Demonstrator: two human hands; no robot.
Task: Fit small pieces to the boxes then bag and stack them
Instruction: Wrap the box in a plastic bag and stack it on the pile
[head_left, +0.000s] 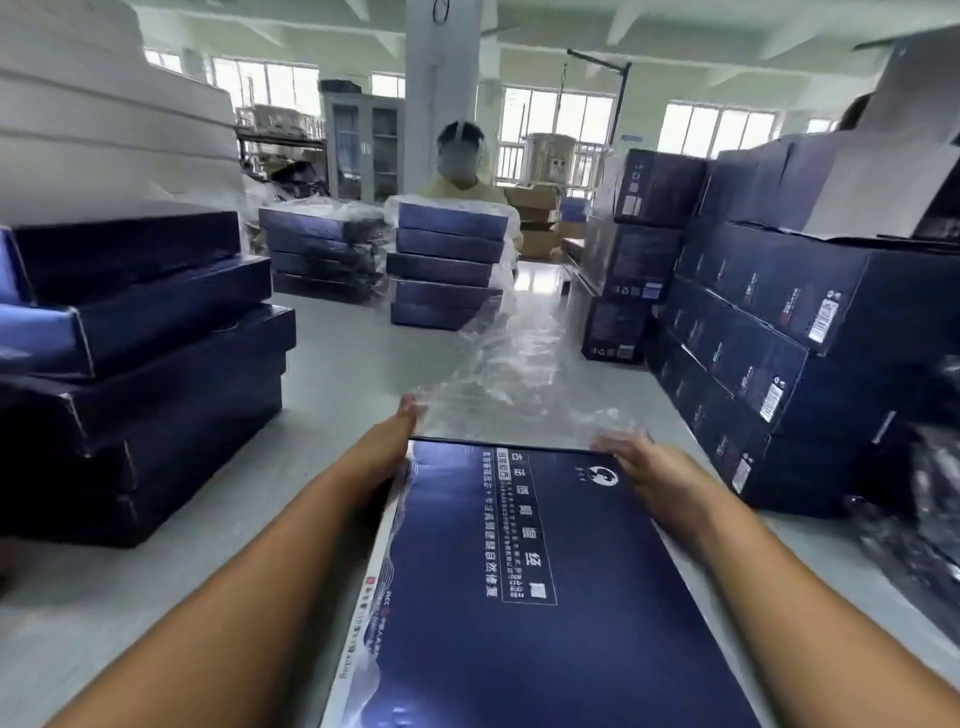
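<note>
A big dark blue box (519, 571) with white writing on its lid lies flat on the pale grey table (337, 374), right in front of the person and between their two bare arms. A see-through plastic bag (509, 374) lies crinkled on the table just past the far end of the box, and thin plastic also shows along the box's left side. The left hand (400, 431) is at the far left corner of the box, with its fingers reaching into the edge of the bag. The right hand (634, 457) is at the far right corner, on top of the lid, where the plastic starts. Both hands are blurry, so I cannot tell if the fingers pinch the plastic or only touch it. To the left of the box, well apart from it, sits a messy stack of dark blue boxes (140, 364), and behind that stands a tall pile of flat white boxes (104, 130). At the far end of the table are two stacks of blue boxes in plastic, one in the middle (447, 265) and one to its left (322, 254). A person in a pale yellow top (462, 189) stands behind the middle stack. On the right, big dark cartons (779, 338) are piled up like a wall.
</note>
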